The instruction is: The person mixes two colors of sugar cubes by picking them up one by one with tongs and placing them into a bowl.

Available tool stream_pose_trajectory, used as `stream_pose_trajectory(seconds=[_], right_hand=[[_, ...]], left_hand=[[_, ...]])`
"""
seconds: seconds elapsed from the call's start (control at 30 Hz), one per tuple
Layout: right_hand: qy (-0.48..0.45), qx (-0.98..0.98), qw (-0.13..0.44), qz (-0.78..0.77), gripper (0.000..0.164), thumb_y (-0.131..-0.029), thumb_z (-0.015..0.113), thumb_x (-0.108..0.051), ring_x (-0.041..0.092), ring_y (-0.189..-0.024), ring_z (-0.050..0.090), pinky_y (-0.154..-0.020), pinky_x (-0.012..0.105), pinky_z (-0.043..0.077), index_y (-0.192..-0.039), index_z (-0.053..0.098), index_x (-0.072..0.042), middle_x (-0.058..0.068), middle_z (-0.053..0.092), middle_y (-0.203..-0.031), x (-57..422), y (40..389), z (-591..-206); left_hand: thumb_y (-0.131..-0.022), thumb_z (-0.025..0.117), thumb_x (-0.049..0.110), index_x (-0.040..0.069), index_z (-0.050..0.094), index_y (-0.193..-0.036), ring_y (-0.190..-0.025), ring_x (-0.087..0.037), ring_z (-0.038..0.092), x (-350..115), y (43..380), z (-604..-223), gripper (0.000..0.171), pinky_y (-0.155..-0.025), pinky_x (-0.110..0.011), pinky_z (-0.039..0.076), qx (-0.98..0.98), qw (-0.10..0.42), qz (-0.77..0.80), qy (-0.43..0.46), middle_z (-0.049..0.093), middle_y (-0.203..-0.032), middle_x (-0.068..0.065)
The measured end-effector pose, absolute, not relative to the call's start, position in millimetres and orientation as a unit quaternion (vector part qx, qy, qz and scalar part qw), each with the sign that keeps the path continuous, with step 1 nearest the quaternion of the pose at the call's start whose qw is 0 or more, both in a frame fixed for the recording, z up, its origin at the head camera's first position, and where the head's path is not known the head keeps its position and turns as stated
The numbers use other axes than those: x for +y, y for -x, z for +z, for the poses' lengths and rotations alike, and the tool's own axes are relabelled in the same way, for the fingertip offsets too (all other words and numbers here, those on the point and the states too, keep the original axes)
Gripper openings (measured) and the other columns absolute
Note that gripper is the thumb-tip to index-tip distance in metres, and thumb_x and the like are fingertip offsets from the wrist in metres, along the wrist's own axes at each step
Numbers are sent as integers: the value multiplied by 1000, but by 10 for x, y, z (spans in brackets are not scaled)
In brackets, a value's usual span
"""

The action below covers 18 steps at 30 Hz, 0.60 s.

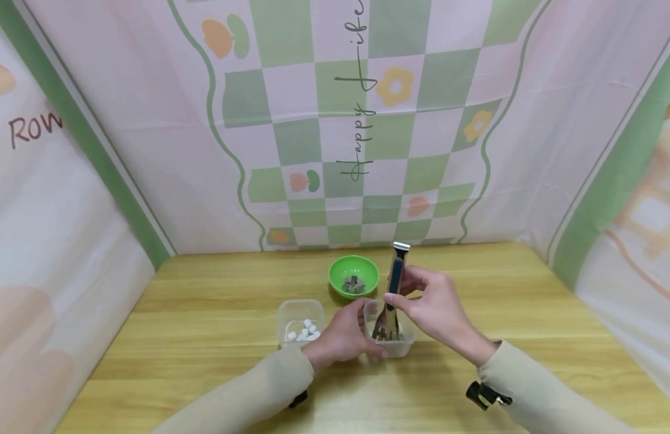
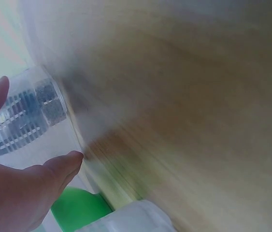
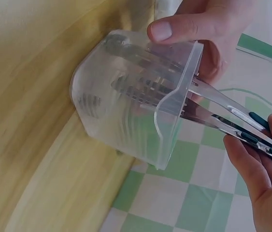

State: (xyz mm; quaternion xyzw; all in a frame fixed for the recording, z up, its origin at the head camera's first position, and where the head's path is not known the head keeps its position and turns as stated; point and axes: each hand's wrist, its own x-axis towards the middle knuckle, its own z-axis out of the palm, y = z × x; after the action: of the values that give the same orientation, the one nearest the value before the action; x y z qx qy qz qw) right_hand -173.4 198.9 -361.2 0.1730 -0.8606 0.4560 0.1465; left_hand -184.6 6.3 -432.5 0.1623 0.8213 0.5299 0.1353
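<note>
My left hand point(image 1: 343, 336) grips a clear plastic container point(image 1: 398, 350) from its left side, thumb at the front wall. Between the thumb and fingers of my right hand point(image 1: 437, 306) is a pair of metal tongs point(image 1: 397, 272) with dark grip inlays. Their fork-like ends point down inside the container. In the right wrist view, the slotted ends of the tongs point(image 3: 208, 116) show through the container's wall point(image 3: 136, 125), with the two arms slightly apart. Small dark pieces point(image 2: 53, 111) lie at the container's bottom in the left wrist view.
Behind the container stands a green bowl point(image 1: 340, 267) holding several grey-brown cubes point(image 1: 353, 284). A second clear container point(image 1: 283, 314) with several small white pieces point(image 1: 308, 328) is left of my left hand. Patterned cloth point(image 1: 340, 138) rises behind the wooden table point(image 1: 216, 313).
</note>
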Motion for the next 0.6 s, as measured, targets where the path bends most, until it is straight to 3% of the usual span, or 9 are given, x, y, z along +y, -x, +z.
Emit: stream_pose_trajectory(seconds=[0.3,0.6], right_hand=[[-176,-840,161,488,19,-83,87,0,20,-77,72,-69,27,65,-95,73,-5,3,74,-83,1998,1813,-3577],[-181,-850,151,472,22,-81,87,3,17,-74,72,-72,30,64,-93,73,-8,-2,73,-81,1999,1825,-3611]], left_hand=[[-67,99,3,8,55,-145,-128,-27,61,63,1869,-4333,90,-113,-44,48,815,137,537,-167,65,-138,-7],[-65,99,3,8,55,-145,-127,-26,61,63,1871,-4338,91,-113,-44,48,817,137,534,-169,65,-138,-8]])
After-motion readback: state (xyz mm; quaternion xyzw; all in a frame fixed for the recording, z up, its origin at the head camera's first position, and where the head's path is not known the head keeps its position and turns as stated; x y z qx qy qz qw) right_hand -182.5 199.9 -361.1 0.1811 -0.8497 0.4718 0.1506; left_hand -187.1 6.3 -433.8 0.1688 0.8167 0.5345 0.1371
